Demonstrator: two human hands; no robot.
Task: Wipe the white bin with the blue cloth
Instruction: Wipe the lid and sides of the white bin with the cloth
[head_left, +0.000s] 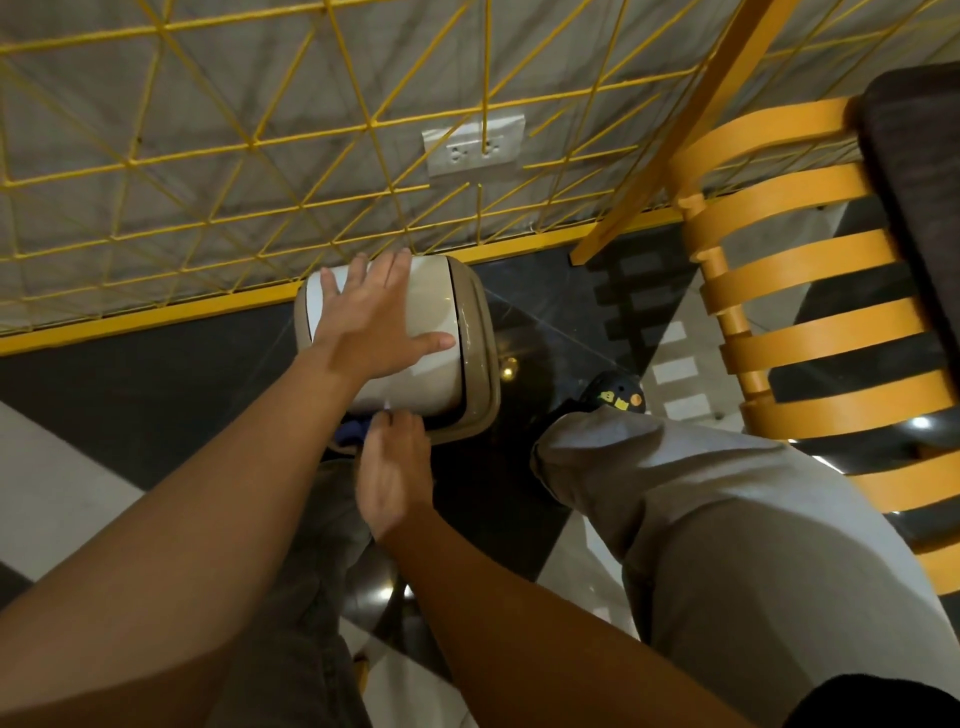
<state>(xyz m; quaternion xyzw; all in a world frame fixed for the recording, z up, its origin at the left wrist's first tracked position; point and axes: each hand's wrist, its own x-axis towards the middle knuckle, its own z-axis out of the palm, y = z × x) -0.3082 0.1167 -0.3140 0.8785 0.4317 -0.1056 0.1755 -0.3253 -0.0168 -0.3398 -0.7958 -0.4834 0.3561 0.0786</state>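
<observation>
While one bin (434, 304) lies tipped on the floor (156, 395), we record two hands: left hand (363, 325) spread flat upon it, grip released; right hand (396, 462) grasping one cloth (351, 431).

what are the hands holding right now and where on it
The right hand holds the blue cloth, bunched under it at the near edge of the white bin. The left hand grips nothing; it lies flat on the bin's side.
</observation>
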